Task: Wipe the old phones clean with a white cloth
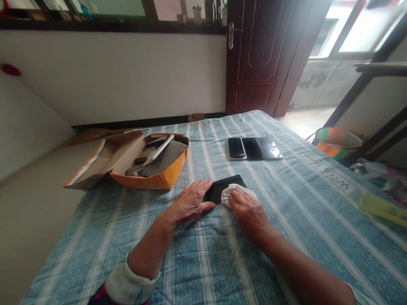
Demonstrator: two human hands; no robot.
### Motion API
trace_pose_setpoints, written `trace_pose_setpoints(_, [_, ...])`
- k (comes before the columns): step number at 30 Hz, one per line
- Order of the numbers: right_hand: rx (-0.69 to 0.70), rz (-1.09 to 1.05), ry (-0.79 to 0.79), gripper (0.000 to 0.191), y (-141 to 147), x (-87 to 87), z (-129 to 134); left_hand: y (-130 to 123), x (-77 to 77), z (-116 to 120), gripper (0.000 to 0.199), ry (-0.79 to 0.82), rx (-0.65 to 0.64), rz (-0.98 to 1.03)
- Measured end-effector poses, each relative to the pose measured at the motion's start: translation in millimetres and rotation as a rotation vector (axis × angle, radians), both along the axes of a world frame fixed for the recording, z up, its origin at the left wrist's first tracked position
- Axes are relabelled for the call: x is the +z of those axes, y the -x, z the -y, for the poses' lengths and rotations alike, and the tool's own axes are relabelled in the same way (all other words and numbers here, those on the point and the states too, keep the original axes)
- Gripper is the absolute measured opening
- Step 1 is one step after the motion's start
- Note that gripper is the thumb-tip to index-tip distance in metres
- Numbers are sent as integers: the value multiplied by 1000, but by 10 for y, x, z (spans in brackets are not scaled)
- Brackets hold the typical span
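A black smartphone (217, 190) lies screen up on the blue striped cloth. My left hand (190, 199) grips its left end, thumb along the near edge and fingers at the far edge. Bunched in my right hand (249, 212) is a white wipe (227, 195), pressed on the right part of the phone's screen; the fingers are closed on it. Farther off lie three more phones side by side: one with a pale frame (235, 148), a black one (252, 149) and one with a glossy, reflecting screen (269, 149).
An orange cardboard box (149, 183) with its lid flap (104, 159) folded out stands at the left, holding several old phones and other items. The striped cloth (190, 271) covers the surface. Beyond are a white wall and a dark red door (260, 55). Bags (378, 180) lie at the right.
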State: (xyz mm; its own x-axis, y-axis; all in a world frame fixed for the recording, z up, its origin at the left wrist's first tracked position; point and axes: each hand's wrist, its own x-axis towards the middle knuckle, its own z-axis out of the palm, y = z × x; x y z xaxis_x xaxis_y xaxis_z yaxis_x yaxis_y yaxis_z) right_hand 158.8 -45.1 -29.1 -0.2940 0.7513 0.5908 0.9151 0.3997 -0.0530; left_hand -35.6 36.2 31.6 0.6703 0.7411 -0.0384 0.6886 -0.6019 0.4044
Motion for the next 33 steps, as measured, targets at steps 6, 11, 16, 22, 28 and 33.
trace_pose_setpoints(6, [-132,41,12,27,-265,-18,7,-5,20,2,63,9,10,-16])
trace_pose_setpoints(11, [-378,-24,107,29,-557,91,24,-4,8,-4,62,31,4,-6])
trace_pose_setpoints(16, [-332,-165,-15,33,-492,124,15,5,-12,-19,64,30,2,19])
trace_pose_setpoints(22, [68,-51,-42,25,-29,-5,3,1,-7,-12,65,12,7,13])
trace_pose_setpoints(28, [-98,-24,31,23,-214,-42,-22,-10,-9,-16,66,4,3,-15])
trace_pose_setpoints(33, [-264,-172,58,29,-433,-3,-20,-2,1,-6,66,26,21,-11])
